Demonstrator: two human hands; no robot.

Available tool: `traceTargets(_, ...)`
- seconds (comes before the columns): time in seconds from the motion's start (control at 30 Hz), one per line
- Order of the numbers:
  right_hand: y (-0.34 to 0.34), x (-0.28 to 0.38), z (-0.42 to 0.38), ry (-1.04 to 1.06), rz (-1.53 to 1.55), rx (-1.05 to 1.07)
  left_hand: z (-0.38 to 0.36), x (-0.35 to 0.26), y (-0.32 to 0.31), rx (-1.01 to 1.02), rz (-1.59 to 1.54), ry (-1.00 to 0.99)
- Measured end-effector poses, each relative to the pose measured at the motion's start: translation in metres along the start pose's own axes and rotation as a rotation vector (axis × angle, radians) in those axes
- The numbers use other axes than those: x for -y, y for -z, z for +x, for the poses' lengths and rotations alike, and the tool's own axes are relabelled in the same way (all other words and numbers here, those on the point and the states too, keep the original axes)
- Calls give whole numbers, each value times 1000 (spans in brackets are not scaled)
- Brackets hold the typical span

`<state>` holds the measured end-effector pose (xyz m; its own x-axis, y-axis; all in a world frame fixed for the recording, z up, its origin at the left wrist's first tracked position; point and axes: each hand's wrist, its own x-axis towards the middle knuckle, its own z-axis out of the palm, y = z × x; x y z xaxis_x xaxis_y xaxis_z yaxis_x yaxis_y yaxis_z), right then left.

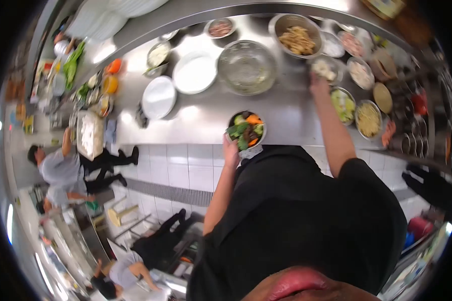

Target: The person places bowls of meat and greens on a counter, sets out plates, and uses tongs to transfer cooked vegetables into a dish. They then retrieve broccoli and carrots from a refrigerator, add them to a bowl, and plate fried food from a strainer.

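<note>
My left hand [231, 153] grips a bowl of vegetables [245, 131] at the counter's near edge. Broccoli, orange carrot slices and dark pieces fill this bowl. My right hand [318, 84] reaches to a metal bowl of white pieces [324, 69], perhaps cauliflower; its fingers are blurred and partly hidden at the rim. Right beside that forearm stand a bowl of pale green slices [342, 106] and a bowl of yellowish shreds [368, 119]. Between my hands and farther back sits a wide metal bowl [247, 67] with a little residue inside.
Two white plates [195, 72] [159, 97] lie left of the wide bowl. A large bowl of brown strips [297, 41] and several smaller ingredient bowls line the back right. An overhead shelf edge [206, 16] crosses the top. Co-workers [63, 163] stand at the left, near a white tub [90, 134].
</note>
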<state>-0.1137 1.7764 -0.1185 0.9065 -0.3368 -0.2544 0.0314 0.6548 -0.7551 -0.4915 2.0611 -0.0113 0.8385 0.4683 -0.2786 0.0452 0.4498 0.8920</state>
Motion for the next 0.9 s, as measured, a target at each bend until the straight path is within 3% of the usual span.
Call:
traceTargets(0.03, -26, 20, 12, -271, 392, -127, 27, 2, -1, 0, -21, 1)
traceTargets(0.1, -36, 39, 9, -266, 185, -44, 48, 6, -3, -10, -65, 72)
traceTargets(0.13, -28, 41, 14, -435, 146, -107, 56, -1, -4, -5, -90, 148)
traceTargets(0.27, -19, 51, -53, -416, -156, -18, 72, -54, 9, -164, -81, 136)
traceTargets(0.33, -35, 59, -89, -384, -232, 30, 96, -75, 49, -399, 1012, -598)
traceTargets(0.4, -66, 74, -123, -343, -425, 116, 130, -112, 77, -560, 1459, -687)
traceTargets(0.43, -81, 73, -130, -327, -430, 113, 144, -132, 85, -553, 1443, -690)
traceTargets(0.5, -105, 70, -133, -261, -480, -4, 171, -163, 98, -566, 1751, -738)
traceTargets(0.53, -116, 68, -134, -249, -489, -13, 189, -165, 112, -554, 1737, -735)
traceTargets(0.6, -124, 56, -117, -289, -497, -30, 224, -156, 132, -309, 1567, -493)
traceTargets(0.73, -107, 32, -73, -228, -505, 78, 234, -158, 125, -254, 1583, -514)
traceTargets(0.83, -124, 36, -75, -233, -244, -87, 247, -156, 107, -292, 1547, -551)
traceTargets(0.9, -149, 41, -88, -118, -95, -230, 260, -154, 99, -301, 1524, -530)
